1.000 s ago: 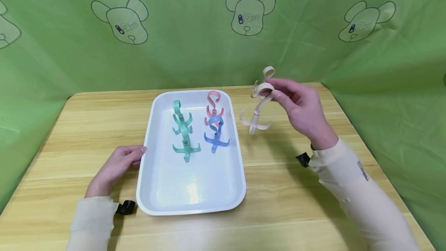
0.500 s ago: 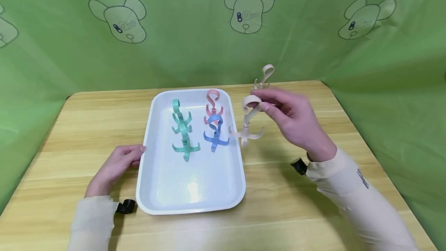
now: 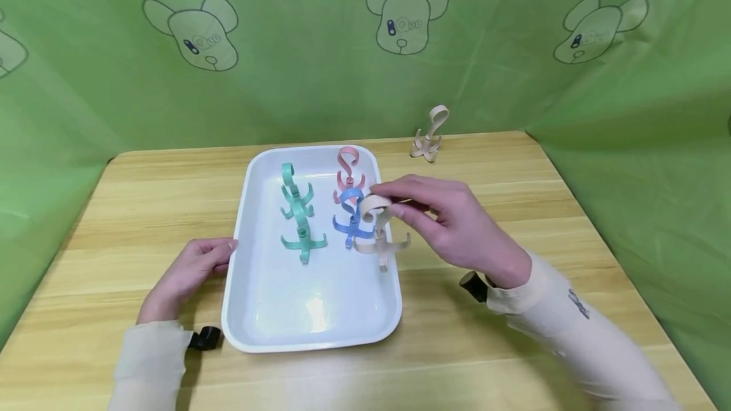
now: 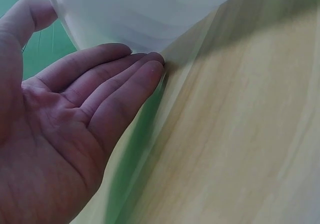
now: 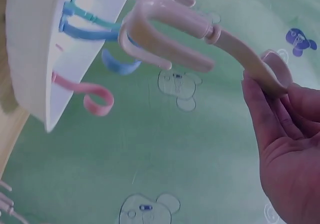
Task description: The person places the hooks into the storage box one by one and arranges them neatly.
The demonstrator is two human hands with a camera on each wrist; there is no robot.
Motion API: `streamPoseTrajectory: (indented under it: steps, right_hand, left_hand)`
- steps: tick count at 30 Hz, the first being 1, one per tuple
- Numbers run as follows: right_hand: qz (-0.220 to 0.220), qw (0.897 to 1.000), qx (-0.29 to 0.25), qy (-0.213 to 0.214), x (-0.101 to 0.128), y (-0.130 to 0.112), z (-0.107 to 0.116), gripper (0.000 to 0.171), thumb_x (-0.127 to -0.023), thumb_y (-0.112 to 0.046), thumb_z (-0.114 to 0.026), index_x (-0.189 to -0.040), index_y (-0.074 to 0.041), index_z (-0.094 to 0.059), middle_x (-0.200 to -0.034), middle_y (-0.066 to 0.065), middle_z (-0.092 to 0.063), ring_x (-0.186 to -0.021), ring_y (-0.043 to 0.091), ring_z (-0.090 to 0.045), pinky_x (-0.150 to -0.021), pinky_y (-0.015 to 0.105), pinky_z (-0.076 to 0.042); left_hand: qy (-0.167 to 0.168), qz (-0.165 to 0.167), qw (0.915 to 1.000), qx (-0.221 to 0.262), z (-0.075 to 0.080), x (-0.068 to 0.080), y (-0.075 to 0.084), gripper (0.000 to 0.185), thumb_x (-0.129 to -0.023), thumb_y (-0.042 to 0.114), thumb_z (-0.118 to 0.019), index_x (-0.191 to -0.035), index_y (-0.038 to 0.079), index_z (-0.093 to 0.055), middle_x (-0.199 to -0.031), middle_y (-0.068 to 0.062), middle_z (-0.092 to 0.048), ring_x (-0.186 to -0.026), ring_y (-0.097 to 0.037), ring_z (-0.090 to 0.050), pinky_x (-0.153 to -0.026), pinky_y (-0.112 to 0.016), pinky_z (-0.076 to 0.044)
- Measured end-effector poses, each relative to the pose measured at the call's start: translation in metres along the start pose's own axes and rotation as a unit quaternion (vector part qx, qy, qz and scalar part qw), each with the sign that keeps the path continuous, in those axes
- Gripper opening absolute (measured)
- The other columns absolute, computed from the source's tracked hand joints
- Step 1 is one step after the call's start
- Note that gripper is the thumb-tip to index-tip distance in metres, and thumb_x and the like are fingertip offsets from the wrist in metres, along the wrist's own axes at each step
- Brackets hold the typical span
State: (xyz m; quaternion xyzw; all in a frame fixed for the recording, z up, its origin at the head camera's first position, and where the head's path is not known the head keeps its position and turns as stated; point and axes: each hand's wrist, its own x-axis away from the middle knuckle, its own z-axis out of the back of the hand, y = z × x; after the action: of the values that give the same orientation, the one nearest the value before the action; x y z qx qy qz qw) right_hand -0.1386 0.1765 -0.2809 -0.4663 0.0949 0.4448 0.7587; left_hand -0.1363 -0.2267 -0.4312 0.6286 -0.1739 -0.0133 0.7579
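**Beige hook over the tray's right edge, not yet set down**

My right hand (image 3: 457,224) pinches the curled top loop of a beige hook (image 3: 379,233) between thumb and fingertips, the stem hanging down and its prongs spread at the bottom. In the right wrist view the fingers (image 5: 270,114) close round that loop while the prongs point toward the tray. The hook hangs just inside the right rim of the white tray (image 3: 240,309), just beside the blue hook (image 3: 353,221); I cannot tell whether its prongs touch the tray floor yet.

My left hand (image 3: 191,271) lies flat on the wooden table (image 3: 514,347), fingers straight and relaxed, the tips touching the tray's left wall; it holds nothing, it only steadies.

Inside the tray stand two teal hooks (image 3: 297,214), one before the other, a pink hook (image 3: 348,173) at the back and the blue one in front of it. A second beige hook (image 3: 429,135) stands on the table near the green backdrop, well apart.

I judge this the placing step. The next move calls for lowering the hook until its prongs sit level, clear of the blue one's arms, then easing the pinch open.
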Motion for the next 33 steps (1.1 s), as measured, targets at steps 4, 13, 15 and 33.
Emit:
streamPoseTrajectory:
  steps: [4, 13, 15, 33]
  right_hand:
    - [-0.001, 1.0, -0.01, -0.017, -0.003, 0.0, -0.009, 0.033, -0.089, 0.015, -0.061, -0.119, 0.001, -0.067, -0.11, 0.004, -0.069, -0.085, 0.016, -0.063, -0.07, 0.025, -0.054]
    - [-0.034, 0.997, -0.046, -0.046, -0.011, -0.002, -0.027, 0.029, -0.093, 0.007, -0.062, -0.121, 0.001, -0.067, -0.12, 0.007, -0.066, -0.1, 0.015, -0.064, -0.075, 0.029, -0.057]
    - [-0.047, 0.996, -0.058, -0.058, -0.013, -0.002, -0.031, 0.027, -0.094, 0.005, -0.063, -0.12, 0.0, -0.067, -0.118, 0.006, -0.066, -0.103, 0.015, -0.063, -0.078, 0.03, -0.057]
    - [-0.102, 0.981, -0.118, -0.116, -0.022, 0.02, -0.072, 0.021, -0.094, 0.001, -0.065, -0.114, -0.002, -0.066, -0.107, 0.002, -0.068, -0.095, 0.01, -0.066, -0.086, 0.03, -0.054]
  left_hand:
    - [-0.002, -0.007, 1.0, 0.0, -0.001, -0.001, -0.001, 0.048, -0.103, 0.026, -0.053, -0.126, -0.016, -0.056, -0.12, -0.025, -0.063, -0.1, -0.013, -0.066, -0.086, -0.027, -0.053]
    - [-0.005, -0.022, 0.9996, -0.017, 0.0, -0.001, -0.001, 0.047, -0.104, 0.027, -0.052, -0.124, -0.016, -0.058, -0.121, -0.027, -0.062, -0.1, -0.013, -0.066, -0.087, -0.027, -0.053]
    - [-0.005, -0.017, 0.9997, -0.015, 0.0, -0.001, -0.001, 0.048, -0.104, 0.028, -0.052, -0.124, -0.016, -0.058, -0.121, -0.026, -0.062, -0.1, -0.013, -0.066, -0.087, -0.027, -0.053]
    - [0.011, 0.007, 0.9995, -0.027, 0.0, 0.0, 0.001, 0.046, -0.102, 0.03, -0.055, -0.122, -0.011, -0.063, -0.115, -0.016, -0.067, -0.098, -0.015, -0.065, -0.085, -0.027, -0.053]
